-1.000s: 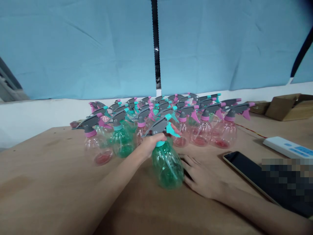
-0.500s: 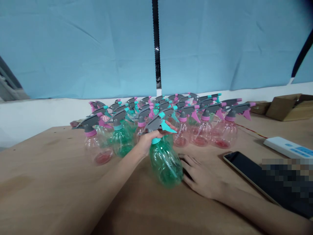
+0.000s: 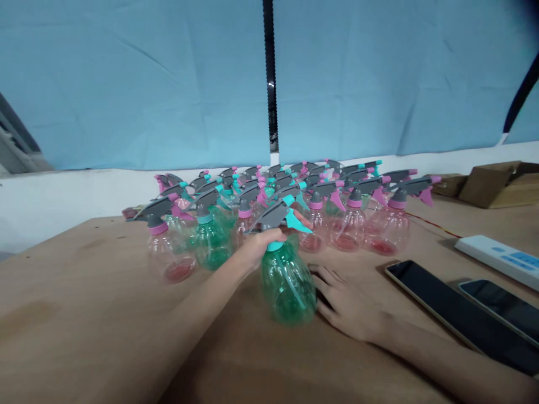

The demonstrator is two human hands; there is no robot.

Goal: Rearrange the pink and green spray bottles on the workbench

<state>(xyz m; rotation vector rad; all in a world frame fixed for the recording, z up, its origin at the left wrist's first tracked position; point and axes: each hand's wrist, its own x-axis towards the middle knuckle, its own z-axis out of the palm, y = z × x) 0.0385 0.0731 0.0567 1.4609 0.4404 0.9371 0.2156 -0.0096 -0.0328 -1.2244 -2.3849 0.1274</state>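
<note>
My left hand point(image 3: 263, 247) is wrapped round the neck of a green spray bottle point(image 3: 288, 292), just under its grey head and turquoise trigger. The bottle leans slightly, its base towards the right. My right hand point(image 3: 341, 303) rests on the table beside the bottle's lower part, fingers loosely bent and apart; it holds nothing I can see, though its fingertips are partly hidden. Behind the held bottle stands a green spray bottle point(image 3: 213, 241) in a group of several others. A pink spray bottle point(image 3: 168, 255) stands at the group's left, and another pink spray bottle point(image 3: 389, 230) at its right.
On the right of the wooden table point(image 3: 76, 292) lie a large phone point(image 3: 446, 308), a smaller phone point(image 3: 505, 306) and a white power strip point(image 3: 501, 258). An open cardboard box point(image 3: 497, 185) sits farther back. A blue cloth point(image 3: 168, 84) hangs behind.
My left hand and the green spray bottle have shifted slightly right and down, and the bottle is a little more upright. My right hand has stayed in place.
</note>
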